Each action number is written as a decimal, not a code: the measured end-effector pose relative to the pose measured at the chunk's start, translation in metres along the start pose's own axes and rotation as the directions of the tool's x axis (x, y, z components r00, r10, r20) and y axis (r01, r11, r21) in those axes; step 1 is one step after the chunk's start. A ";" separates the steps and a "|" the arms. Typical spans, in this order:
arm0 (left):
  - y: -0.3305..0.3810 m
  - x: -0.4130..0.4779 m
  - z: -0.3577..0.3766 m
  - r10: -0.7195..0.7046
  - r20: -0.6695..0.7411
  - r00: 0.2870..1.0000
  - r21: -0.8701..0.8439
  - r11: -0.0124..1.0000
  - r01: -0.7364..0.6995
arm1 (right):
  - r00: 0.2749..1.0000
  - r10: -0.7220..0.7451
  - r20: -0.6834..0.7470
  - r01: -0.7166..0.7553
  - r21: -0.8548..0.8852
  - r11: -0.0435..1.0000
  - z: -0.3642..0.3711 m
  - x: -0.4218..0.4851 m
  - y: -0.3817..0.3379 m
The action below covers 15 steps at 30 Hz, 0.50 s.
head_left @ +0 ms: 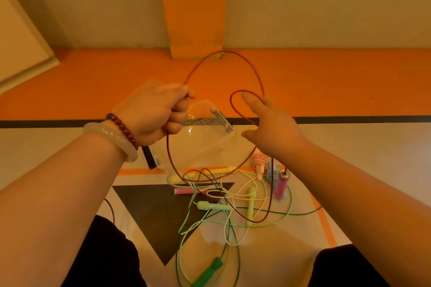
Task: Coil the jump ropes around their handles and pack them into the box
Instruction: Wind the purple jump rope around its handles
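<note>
Two bare forearms reach out over the floor (349, 147), pale tile crossed by an orange band, a black line and a dark triangle. The clear plastic box (210, 144) sits open on the floor just beyond the hands, its latches dark grey.

The left hand (151, 114) is clenched in a fist round the maroon rope (251, 65). The rope rises from the fist in a wide loop and curves over to the right hand (272, 128). That hand's fingers are straight and spread, and a smaller loop of the rope passes by the forefinger (whether it rests on the skin I cannot tell). From there the rope drops to a pink handle (282, 185), upright below the right wrist.

Nearer the knees lies a tangle of green and yellow ropes (229, 228), with a dark green handle (210, 270), pale green handles (214, 205) and a yellow handle (217, 170). Beside the box lie two wound bundles (260, 163), one pink and one blue.

A pale bangle (112, 137) and a red bead bracelet (123, 127) circle the left wrist.
</note>
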<state>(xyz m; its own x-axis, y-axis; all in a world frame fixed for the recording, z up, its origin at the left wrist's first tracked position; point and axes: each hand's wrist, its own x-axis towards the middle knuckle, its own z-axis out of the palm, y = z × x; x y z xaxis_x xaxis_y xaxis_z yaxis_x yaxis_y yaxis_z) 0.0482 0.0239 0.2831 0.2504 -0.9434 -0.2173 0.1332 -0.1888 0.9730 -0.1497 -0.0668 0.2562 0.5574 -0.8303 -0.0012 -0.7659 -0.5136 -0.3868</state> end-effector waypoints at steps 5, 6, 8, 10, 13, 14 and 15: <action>-0.011 -0.002 0.018 -0.232 0.151 0.961 0.336 0.926 0.171 | 0.955 -0.264 -0.136 0.290 0.247 0.925 -0.005 -0.004 -0.008; -0.014 -0.003 0.023 -0.256 0.173 0.951 0.369 0.912 0.179 | 0.939 -0.328 -0.099 0.342 0.221 0.913 -0.003 -0.006 -0.013; -0.017 -0.004 0.030 -0.263 0.196 0.945 0.398 0.902 0.169 | 0.926 -0.376 -0.022 0.374 0.172 0.911 0.005 -0.006 -0.017; -0.015 -0.003 0.029 -0.208 0.186 0.960 0.400 0.909 0.119 | 0.945 -0.327 0.028 0.315 0.199 0.928 0.009 -0.004 -0.015; -0.013 -0.002 0.011 -0.101 0.157 0.982 0.497 0.868 0.009 | 0.966 -0.243 -0.092 0.260 0.339 0.904 0.004 -0.004 -0.015; -0.015 -0.001 0.003 -0.105 0.148 0.983 0.583 0.812 -0.001 | 0.965 -0.213 -0.153 0.258 0.419 0.871 0.002 -0.006 -0.015; -0.018 0.001 -0.005 -0.132 0.137 0.982 0.673 0.740 0.006 | 0.965 -0.174 -0.197 0.253 0.518 0.817 -0.002 -0.009 -0.018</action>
<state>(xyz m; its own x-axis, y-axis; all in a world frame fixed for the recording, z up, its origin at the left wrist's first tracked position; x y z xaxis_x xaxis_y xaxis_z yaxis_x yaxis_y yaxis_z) 0.0513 0.0281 0.2652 0.0966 -0.9385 -0.3315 -0.5453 -0.3285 0.7712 -0.1418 -0.0502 0.2652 0.6078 -0.7546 0.2475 -0.3187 -0.5172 -0.7943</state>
